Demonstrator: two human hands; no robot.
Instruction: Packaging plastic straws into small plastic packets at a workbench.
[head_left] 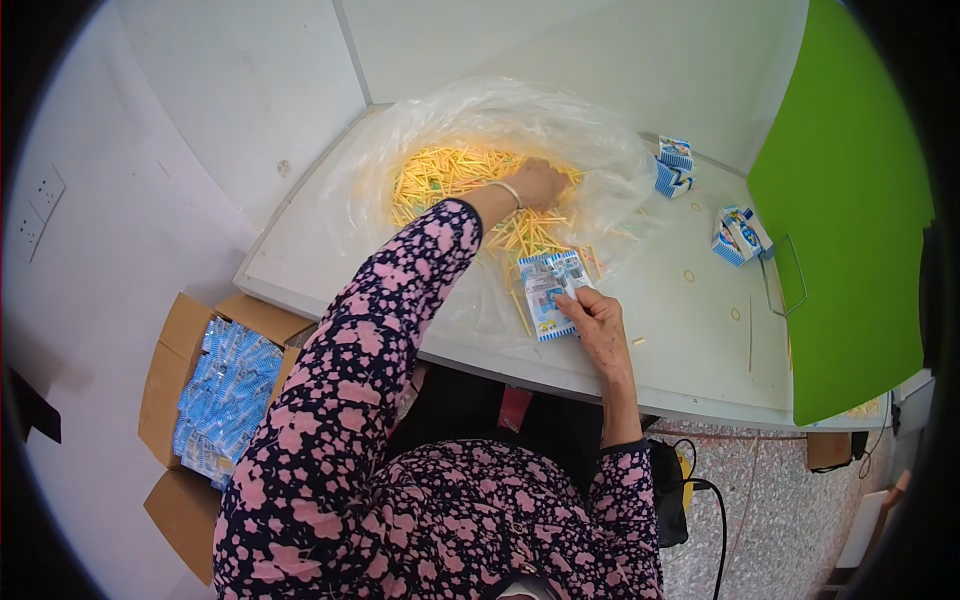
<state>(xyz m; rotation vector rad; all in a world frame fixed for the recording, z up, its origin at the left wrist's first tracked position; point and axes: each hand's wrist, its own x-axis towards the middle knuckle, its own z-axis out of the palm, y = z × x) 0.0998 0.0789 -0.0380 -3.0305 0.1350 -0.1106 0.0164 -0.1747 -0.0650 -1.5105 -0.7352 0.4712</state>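
Thin yellow and orange sticks (437, 174) lie heaped in a large clear plastic bag (490, 100) spread over the table. My left hand (538, 183) reaches into the heap at its right side. Its fingers look curled in among the sticks, and what they hold is hidden. Near the table's front edge my right hand (598, 325) pinches a flat blue-and-white packet (545, 290), thumb on top, at its lower right side. The packet rests at the near edge of the heap, with some sticks poking out around it.
An open cardboard box (165, 400) full of blue-and-white packets (232, 380) stands below the table's left end. Small blue-and-white cartons (674, 168) sit at the back right. Rubber bands lie on the table (690, 340). A green panel (840, 220) bounds the right side.
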